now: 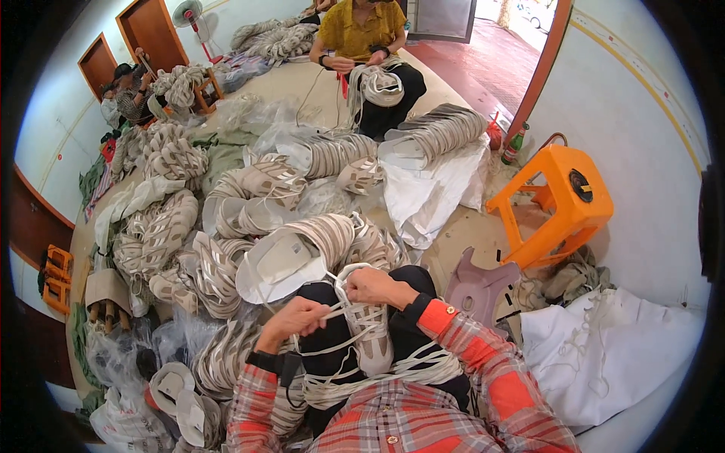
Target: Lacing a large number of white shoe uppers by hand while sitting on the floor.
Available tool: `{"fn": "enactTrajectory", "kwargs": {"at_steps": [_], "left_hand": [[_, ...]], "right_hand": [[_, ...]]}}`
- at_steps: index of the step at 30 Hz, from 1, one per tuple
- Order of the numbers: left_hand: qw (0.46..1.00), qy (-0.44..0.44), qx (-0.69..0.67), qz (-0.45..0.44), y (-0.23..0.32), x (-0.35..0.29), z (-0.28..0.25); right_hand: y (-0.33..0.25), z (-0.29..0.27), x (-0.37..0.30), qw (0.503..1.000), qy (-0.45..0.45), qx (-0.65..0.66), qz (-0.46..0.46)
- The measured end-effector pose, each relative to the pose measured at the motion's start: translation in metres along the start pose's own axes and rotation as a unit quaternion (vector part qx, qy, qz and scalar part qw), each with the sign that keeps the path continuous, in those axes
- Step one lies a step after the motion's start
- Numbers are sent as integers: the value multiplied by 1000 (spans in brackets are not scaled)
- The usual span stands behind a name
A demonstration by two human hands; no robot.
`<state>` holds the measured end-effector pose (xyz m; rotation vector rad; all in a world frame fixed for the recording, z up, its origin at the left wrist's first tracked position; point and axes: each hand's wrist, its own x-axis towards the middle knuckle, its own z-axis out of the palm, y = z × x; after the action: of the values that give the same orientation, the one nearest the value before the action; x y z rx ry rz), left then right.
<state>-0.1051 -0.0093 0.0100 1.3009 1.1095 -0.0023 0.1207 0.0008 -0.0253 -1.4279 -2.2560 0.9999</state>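
Note:
A beige and white shoe upper (374, 349) lies between my knees, its toe toward me and its front partly laced. My left hand (299, 315) is closed on a pale shoelace (337, 309) that runs to the upper. At the upper's far end my right hand (370, 287) is closed with its fingers curled under; what they grip is hidden, though a lace passes close by. A thick bundle of loose pale laces (411, 371) lies across my lap. Just beyond my hands is a stacked row of nested uppers (326, 238).
Piles of uppers (172, 155) and clear plastic bags (162, 336) crowd the left. Right stand an orange stool (563, 177), a mauve plastic piece (476, 291) and a white sack (612, 355). A person in a yellow top (359, 34) handles laces opposite me; another sits far left.

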Motion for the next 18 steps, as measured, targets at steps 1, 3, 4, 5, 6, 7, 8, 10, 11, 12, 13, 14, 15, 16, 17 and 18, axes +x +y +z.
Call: {"fn": "enactTrajectory", "kwargs": {"at_steps": [1, 3, 4, 5, 6, 7, 8, 10, 11, 12, 13, 14, 15, 16, 17, 18], "left_hand": [[999, 20, -16, 45, -11, 5, -8], [994, 64, -6, 83, -16, 11, -12], [994, 65, -6, 83, -19, 14, -13], [997, 70, -15, 38, -17, 18, -12], [997, 74, -25, -7, -14, 21, -12], [997, 72, -26, -6, -12, 26, -13], [995, 78, -53, -37, -10, 28, -15], [991, 84, -83, -70, -16, 31, -14], [984, 137, -116, -12, -23, 36, -12], [970, 187, -146, 46, -27, 38, -6], [936, 322, -73, 120, -34, 37, 5], [938, 316, -72, 121, -36, 36, 19], [895, 370, 130, 213, -35, 30, 36], [803, 403, 323, 296, -31, 24, 55], [768, 358, 418, 328, -23, 17, 76], [719, 319, 510, 348, -19, 6, 89]], "right_hand": [[-1, -1, -2, 1000, 2, 0, 1], [-5, 1, -4, 999, 33, -22, -1], [-6, 1, -5, 999, 33, -22, -2], [-4, 1, -8, 998, 57, -9, 4], [-2, 0, -11, 997, 81, 4, 9], [2, -2, -12, 997, 81, 4, 11], [5, -5, -12, 997, 74, -33, 18], [13, -15, -14, 995, 64, -68, 24], [17, -26, -16, 992, 99, -76, 25], [24, -35, -21, 987, 135, -83, 30], [31, -44, -26, 982, 153, -99, 41], [42, -53, -32, 976, 174, -117, 55], [54, -59, -39, 976, 176, -118, 59], [68, -62, -48, 958, 200, -170, 114], [81, -64, -59, 935, 221, -221, 170], [82, -65, -65, 936, 221, -220, 166]]}}
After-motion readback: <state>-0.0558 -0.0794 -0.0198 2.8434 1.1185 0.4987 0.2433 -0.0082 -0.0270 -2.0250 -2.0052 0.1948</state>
